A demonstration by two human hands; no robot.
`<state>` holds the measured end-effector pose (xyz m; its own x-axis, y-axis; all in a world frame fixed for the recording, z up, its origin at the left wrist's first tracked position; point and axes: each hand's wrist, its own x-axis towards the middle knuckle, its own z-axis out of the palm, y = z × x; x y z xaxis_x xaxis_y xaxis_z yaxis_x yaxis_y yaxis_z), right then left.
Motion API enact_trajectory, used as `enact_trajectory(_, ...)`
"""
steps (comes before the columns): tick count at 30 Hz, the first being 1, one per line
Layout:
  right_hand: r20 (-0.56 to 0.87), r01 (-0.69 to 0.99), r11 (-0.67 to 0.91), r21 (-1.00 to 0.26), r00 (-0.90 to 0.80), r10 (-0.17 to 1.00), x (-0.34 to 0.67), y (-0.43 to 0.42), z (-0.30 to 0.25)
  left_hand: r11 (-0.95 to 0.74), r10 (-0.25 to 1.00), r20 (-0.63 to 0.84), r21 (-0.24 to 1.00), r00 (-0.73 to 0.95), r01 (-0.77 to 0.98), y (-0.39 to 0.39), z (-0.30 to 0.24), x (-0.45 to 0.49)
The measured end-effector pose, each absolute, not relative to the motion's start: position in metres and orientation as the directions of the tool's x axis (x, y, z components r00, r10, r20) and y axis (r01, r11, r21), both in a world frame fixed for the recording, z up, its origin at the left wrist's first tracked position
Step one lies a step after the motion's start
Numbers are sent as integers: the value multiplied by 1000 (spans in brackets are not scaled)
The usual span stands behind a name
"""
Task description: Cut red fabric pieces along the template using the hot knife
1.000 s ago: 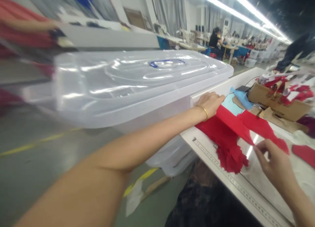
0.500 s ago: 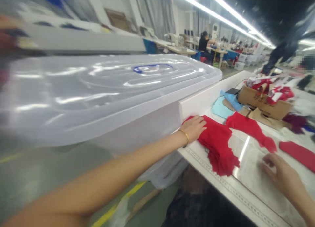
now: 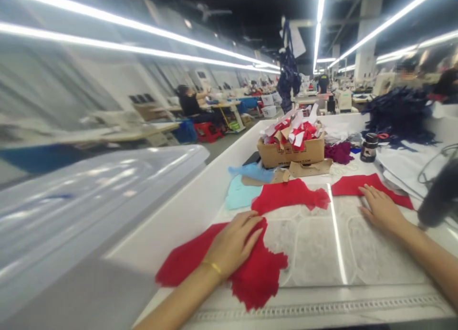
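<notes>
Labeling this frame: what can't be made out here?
Head view:
Red fabric stack: layer count hidden under the left hand.
Cardboard box print: too small, blurred.
Clear plastic lid: motion-blurred, cut by the left edge.
Dark object: blurred, cut by the right edge.
Red strip: partly covered by the right hand.

No words can be read here. The box (image 3: 291,151) has dark print low on its front, too blurry to read. The tabletop (image 3: 322,305) edge shows tiny ruler marks, but no clear numbers.
</notes>
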<state>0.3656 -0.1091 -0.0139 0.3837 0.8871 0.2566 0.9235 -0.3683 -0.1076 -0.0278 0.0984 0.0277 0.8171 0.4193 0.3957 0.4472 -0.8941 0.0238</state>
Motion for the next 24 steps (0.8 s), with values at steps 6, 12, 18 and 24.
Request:
enact_trajectory(6, 233, 899, -388, -204, 430, 872, 391, -126, -8, -974, 223, 265, 29, 938, 224, 65, 23, 76)
enact_trajectory(12, 255, 871, -380, -311, 462, 850, 393, -126, -2, -975, 219, 141, -13, 965, 223, 58, 7, 168)
enact_trajectory(18, 234, 858, -364, -364, 462, 855, 389, -123, -2, -940, 329, 85, -66, 940, 335, 69, 5, 217)
enact_trajectory(24, 224, 842, -362, -399, 473, 852, 389, -119, -9, -906, 415, 38, -71, 909, 416, 78, 7, 227)
